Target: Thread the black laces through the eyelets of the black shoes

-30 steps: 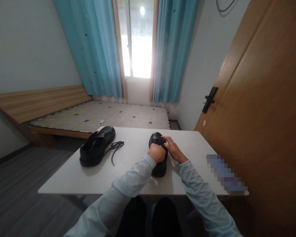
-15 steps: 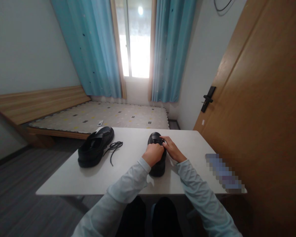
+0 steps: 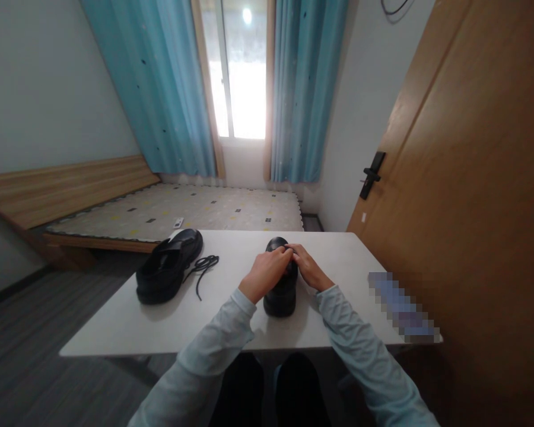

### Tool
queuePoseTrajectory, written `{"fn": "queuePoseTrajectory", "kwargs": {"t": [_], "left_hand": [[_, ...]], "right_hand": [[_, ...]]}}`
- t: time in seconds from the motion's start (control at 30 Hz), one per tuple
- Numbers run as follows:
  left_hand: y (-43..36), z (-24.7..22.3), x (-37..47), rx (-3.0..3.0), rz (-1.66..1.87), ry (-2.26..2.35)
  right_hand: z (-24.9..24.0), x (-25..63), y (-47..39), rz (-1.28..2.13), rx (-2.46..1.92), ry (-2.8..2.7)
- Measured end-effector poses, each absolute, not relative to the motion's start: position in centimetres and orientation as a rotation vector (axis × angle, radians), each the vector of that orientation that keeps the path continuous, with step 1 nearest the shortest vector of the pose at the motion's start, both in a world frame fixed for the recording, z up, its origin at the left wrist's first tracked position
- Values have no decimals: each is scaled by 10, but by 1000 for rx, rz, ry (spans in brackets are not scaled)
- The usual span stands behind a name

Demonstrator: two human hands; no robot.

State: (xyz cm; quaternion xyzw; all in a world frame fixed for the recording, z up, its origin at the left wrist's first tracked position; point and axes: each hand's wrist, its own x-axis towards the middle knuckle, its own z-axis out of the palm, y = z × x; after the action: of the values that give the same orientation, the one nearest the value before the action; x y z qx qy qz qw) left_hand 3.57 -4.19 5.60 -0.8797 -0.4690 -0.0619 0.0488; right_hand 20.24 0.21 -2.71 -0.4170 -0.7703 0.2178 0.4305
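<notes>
The black shoe [image 3: 279, 299] stands upright on the white surface [image 3: 124, 329], directly beneath both grips, its toe pointing away from the person and its heel toward them. The left grip [image 3: 267, 271] is bent over the shoe's upper from the near left, fingers curled in; the right grip [image 3: 310, 270] comes in along the right side, its fingertips meeting the left ones over the front of the shoe. Whether either pinches anything there I cannot tell, since the fingers cover it.

The shoe looks moderately light, with a thick, fairly stiff sole and a smooth, slightly glossy upper that probably flexes at the opening and may feel a little slippery. It doesn't look fragile. The heel, just nearer the person than the grips, seems a firm place to hold it; the sides would also serve.

Well left of the left grip sits another black shoe [image 3: 158, 289], with a dark lace [image 3: 207, 261] looped just beside it, on the side toward that grip. No brand or lettering can be read on either shoe. Well right of the right grip, a pixelated bluish item [image 3: 403, 308] shows nothing legible.
</notes>
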Motion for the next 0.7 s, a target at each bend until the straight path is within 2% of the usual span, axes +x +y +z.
{"fn": "queuePoseTrajectory", "kwargs": {"t": [0.27, 0.43, 0.7], "left_hand": [[-39, 57, 26, -2825, -262, -1255], [-36, 56, 25, -2843, -189, -1117], [-44, 61, 32, -2756, -197, -1152]], "right_hand": [[-28, 204, 2, 550, -1023, -1895], [-30, 205, 3, 540, -1012, -1916], [-30, 205, 5, 513, -1022, -1924]]}}
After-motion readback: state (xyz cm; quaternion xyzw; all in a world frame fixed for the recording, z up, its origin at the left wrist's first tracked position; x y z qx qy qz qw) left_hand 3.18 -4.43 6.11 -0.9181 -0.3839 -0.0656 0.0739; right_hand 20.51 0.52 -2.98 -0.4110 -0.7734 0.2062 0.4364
